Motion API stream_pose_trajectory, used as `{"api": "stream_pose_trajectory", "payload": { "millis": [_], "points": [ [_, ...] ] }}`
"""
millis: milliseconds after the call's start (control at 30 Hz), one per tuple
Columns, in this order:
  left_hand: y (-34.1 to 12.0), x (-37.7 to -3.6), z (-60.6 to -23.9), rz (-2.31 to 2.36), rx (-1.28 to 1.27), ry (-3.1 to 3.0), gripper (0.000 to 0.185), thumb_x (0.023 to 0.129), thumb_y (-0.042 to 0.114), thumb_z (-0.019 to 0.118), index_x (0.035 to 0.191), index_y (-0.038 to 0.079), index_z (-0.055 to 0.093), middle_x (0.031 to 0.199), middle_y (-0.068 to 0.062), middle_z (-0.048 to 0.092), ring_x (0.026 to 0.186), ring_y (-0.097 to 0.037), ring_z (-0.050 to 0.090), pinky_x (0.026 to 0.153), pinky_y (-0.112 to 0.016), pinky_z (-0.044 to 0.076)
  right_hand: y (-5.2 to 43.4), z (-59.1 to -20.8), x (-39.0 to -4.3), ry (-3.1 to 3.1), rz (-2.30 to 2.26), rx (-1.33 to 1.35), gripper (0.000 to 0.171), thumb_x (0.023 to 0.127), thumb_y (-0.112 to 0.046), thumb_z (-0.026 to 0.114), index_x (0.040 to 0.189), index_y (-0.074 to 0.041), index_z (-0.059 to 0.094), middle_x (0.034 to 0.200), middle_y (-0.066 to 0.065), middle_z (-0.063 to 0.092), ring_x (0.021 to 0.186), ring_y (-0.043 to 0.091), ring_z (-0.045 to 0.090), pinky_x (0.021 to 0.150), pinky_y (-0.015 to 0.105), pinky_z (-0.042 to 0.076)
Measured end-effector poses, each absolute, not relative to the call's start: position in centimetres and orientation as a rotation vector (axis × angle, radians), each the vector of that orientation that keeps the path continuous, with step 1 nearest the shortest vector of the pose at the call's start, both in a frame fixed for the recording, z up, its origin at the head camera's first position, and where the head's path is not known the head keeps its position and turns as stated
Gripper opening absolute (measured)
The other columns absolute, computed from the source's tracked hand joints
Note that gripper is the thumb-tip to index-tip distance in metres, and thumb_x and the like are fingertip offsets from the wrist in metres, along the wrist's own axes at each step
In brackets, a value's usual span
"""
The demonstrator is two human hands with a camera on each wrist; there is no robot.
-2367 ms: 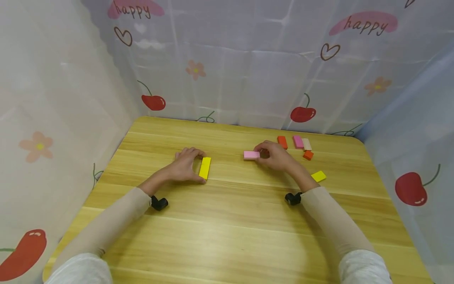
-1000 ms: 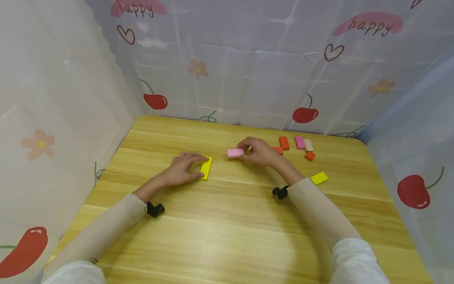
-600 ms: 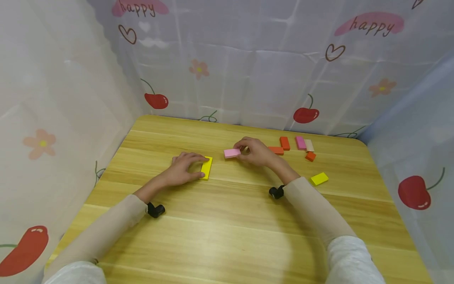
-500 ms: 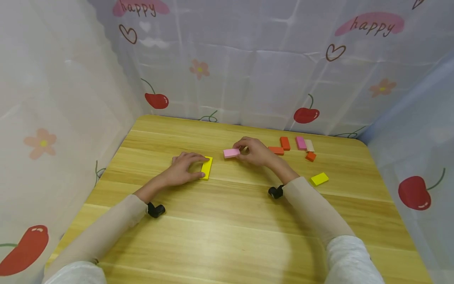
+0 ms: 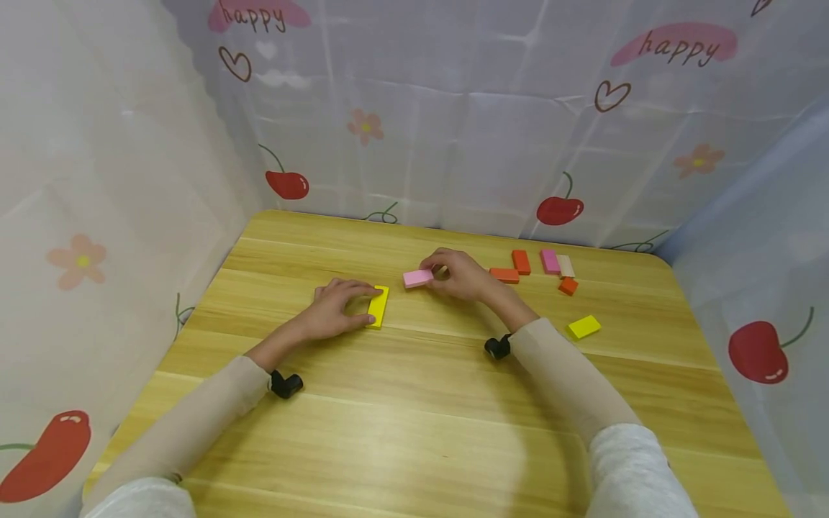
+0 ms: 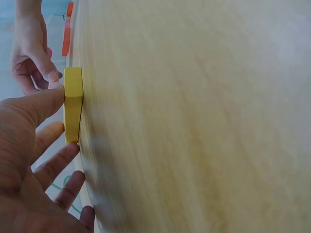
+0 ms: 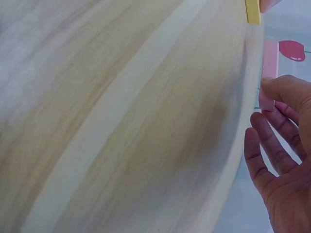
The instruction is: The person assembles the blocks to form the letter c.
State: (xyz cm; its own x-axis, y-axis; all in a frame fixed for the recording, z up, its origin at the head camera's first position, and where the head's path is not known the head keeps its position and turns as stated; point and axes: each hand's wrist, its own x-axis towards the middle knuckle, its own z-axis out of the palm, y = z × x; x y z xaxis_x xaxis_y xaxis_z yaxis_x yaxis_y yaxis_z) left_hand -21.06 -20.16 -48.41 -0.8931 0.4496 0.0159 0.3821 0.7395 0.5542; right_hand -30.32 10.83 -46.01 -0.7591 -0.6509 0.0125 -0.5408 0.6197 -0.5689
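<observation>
The left hand pinches a flat yellow wooden block on the grained table. Just right of that block, the right hand grips a smooth pink rectangular block.

Both forearms wear snug beige sleeves running to the wrist, over a white garment at the upper arms. A small black camera unit sits under each wrist. Left hand and right hand bare.
</observation>
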Motion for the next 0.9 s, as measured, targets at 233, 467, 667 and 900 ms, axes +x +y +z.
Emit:
{"api": "stream_pose_trajectory", "payload": {
  "millis": [233,467,667,900],
  "points": [
    [-20.2,-21.1,-48.6,0.853,0.666,2.829,0.055,0.087,0.050,0.070,0.138,0.036,0.056,0.147,0.006,0.053,0.131,-0.025,0.039,0.096,-0.050,0.023,10.2,-46.5,-30.6,2.645,-0.823,-1.021,0.033,0.091,-0.023,0.071,0.123,-0.017,0.066,0.118,-0.001,0.063,0.109,0.018,0.063,0.092,0.036,0.054],
    [-20.3,-21.1,-48.7,0.862,0.679,2.824,0.055,0.088,0.050,0.069,0.139,0.036,0.056,0.147,0.005,0.052,0.130,-0.025,0.040,0.094,-0.051,0.024,9.5,-47.0,-31.0,2.654,-0.799,-1.054,0.031,0.090,-0.026,0.071,0.121,-0.019,0.068,0.116,-0.002,0.064,0.100,0.017,0.061,0.090,0.036,0.052],
    [-20.3,-21.1,-48.7,0.859,0.678,2.828,0.055,0.088,0.051,0.069,0.139,0.037,0.055,0.147,0.005,0.052,0.130,-0.025,0.039,0.094,-0.051,0.024,8.8,-46.9,-31.1,2.661,-0.771,-1.102,0.032,0.091,-0.025,0.071,0.121,-0.017,0.068,0.116,-0.001,0.065,0.098,0.017,0.060,0.091,0.036,0.051],
    [-20.4,-21.2,-48.7,0.851,0.664,2.822,0.055,0.087,0.053,0.069,0.139,0.039,0.054,0.148,0.007,0.051,0.129,-0.024,0.039,0.096,-0.050,0.023,8.1,-47.0,-31.3,2.666,-0.751,-1.099,0.032,0.091,-0.024,0.071,0.122,-0.016,0.068,0.117,-0.001,0.065,0.100,0.016,0.060,0.093,0.036,0.050]
  ]
}}
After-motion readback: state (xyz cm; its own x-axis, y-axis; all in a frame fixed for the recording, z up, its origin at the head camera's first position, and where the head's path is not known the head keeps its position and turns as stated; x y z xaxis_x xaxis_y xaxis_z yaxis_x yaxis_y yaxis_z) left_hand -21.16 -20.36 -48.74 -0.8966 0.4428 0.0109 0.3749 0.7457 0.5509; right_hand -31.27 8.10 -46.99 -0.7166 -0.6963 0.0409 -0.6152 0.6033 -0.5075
